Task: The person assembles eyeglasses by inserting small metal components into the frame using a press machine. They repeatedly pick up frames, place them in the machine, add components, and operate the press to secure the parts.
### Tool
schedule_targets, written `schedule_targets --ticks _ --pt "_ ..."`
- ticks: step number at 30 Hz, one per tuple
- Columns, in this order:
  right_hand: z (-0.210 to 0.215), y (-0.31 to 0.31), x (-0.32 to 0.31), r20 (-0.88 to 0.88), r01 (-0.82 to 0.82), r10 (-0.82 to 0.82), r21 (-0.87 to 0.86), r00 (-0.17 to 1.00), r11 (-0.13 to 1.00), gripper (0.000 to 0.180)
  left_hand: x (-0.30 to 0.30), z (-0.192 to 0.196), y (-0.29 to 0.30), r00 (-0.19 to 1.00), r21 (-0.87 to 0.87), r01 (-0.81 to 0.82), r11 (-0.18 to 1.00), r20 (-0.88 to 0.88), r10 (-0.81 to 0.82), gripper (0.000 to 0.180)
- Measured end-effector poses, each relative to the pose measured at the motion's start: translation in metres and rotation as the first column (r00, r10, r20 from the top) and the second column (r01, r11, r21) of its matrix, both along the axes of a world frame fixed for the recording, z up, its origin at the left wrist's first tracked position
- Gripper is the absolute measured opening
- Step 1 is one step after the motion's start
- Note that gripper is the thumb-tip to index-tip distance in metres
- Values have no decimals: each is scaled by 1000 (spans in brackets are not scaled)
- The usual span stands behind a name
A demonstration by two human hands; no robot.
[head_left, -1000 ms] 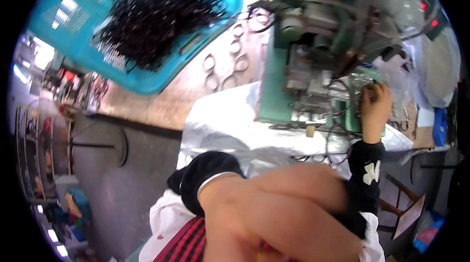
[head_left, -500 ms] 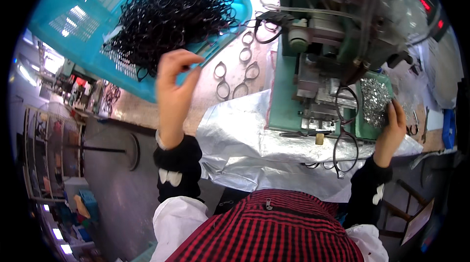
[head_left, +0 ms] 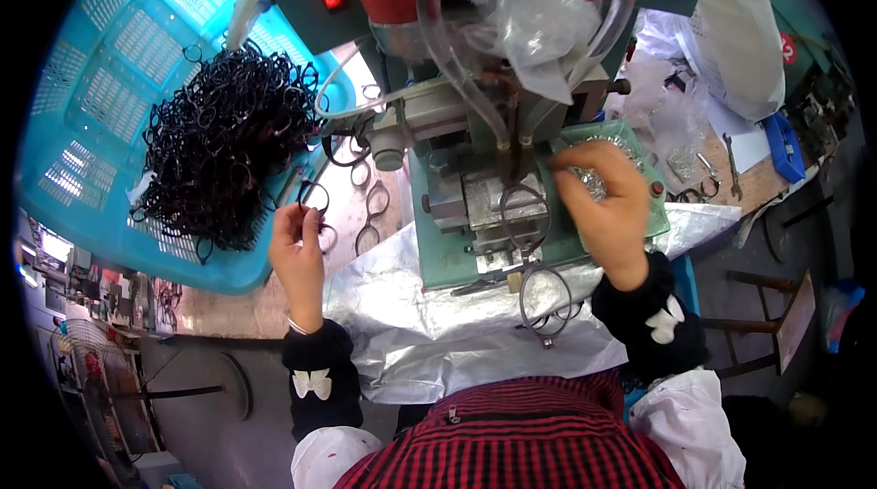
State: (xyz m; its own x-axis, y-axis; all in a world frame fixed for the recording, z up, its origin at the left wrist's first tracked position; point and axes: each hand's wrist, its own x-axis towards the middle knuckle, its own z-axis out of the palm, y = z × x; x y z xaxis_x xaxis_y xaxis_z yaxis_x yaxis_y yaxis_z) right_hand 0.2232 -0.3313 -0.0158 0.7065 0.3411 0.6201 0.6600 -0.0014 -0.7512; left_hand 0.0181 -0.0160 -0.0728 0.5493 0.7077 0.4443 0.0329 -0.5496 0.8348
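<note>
Left hand (head_left: 300, 247) pinches a black eyeglass frame (head_left: 313, 198) beside the heaped blue basket (head_left: 91, 123), left of centre, handy for feeding; right hand (head_left: 603, 206), fingers curled, pinches small parts at the green press (head_left: 493, 215).

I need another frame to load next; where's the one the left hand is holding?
In the head view, left of centre: the black frame is pinched in the left hand, beside the blue basket.

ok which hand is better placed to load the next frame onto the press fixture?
Probably left. The left hand already pinches a black eyeglass frame beside the green press, while the right hand is busy at the tray of small metal parts.
</note>
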Motion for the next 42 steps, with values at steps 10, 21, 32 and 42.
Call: schedule_targets --ticks 10,21,32,42 --pt "-7 29 -20 -377 -98 195 260 906 961 42 17 21 -77 932 -238 195 952 346 -104 8" --pt "23 16 -54 -193 -194 225 168 955 967 48 56 124 -127 747 444 301 844 440 -498 7" --pt "-90 -64 55 339 463 -338 -426 878 777 16 76 66 -154 746 903 332 272 -75 -661 22" --pt "-82 -38 72 404 385 -244 -315 882 868 11 3 32 -170 842 686 425 591 -60 -536 34"
